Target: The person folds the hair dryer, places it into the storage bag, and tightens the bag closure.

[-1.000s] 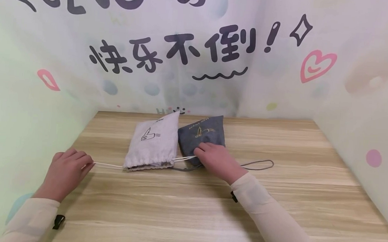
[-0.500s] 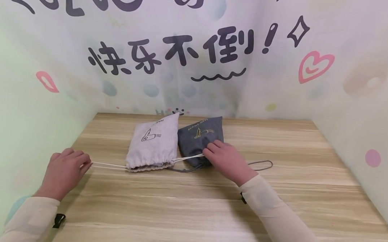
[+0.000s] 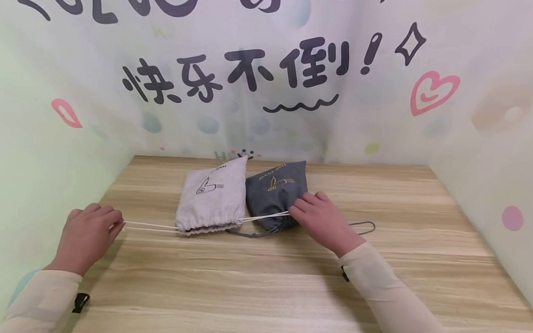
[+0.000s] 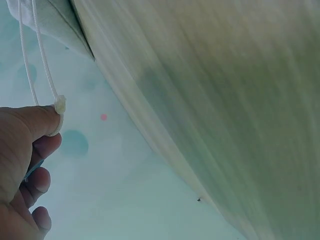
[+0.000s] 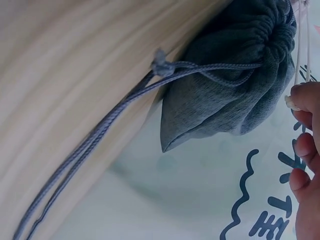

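A light grey drawstring bag (image 3: pixel 211 199) with a printed hair-dryer drawing lies on the table, its gathered mouth facing me and partly parted. From both ends of that mouth run white drawstrings (image 3: pixel 152 227), stretched sideways. At the left, my left hand (image 3: pixel 86 238) pinches the string's end between thumb and forefinger; its knot (image 4: pixel 60 104) shows in the left wrist view. My right hand (image 3: pixel 319 221) pinches the opposite white string, in front of a dark grey drawstring bag (image 3: pixel 276 194). The dark bag's mouth is cinched tight, as the right wrist view shows.
The dark bag's grey cord (image 5: pixel 107 122) trails on the wooden table (image 3: pixel 252 295), with a loop out past my right hand. Behind the table hangs a printed cloth backdrop (image 3: pixel 232 125), and similar cloth walls flank both sides.
My right hand has moved to the right, drawing the white string out longer. The light bag's mouth has gathered narrower and the bag has shifted slightly right. My left hand stays nearly in place.
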The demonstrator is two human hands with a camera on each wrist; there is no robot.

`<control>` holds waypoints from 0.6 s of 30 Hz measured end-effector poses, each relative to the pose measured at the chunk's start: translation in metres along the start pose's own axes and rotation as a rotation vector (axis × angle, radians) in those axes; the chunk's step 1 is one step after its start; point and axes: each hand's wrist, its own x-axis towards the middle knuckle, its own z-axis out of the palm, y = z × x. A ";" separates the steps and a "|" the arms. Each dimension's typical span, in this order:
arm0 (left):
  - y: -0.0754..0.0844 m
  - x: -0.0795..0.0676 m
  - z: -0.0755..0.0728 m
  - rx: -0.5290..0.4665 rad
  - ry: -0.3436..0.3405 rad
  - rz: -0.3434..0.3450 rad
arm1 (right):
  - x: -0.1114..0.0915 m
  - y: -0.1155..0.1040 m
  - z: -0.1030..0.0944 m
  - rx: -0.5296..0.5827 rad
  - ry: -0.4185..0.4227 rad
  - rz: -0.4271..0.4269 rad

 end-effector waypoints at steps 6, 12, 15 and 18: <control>0.001 0.001 -0.001 -0.009 -0.004 -0.003 | -0.004 0.004 -0.001 -0.004 0.009 0.003; -0.003 0.000 -0.001 0.016 -0.035 -0.016 | -0.011 0.011 -0.002 -0.009 0.024 0.006; -0.008 -0.001 -0.002 0.031 -0.039 0.000 | -0.017 0.015 -0.002 -0.017 0.030 0.015; -0.012 -0.001 -0.003 0.038 -0.034 0.025 | -0.024 0.020 -0.002 -0.039 0.034 0.033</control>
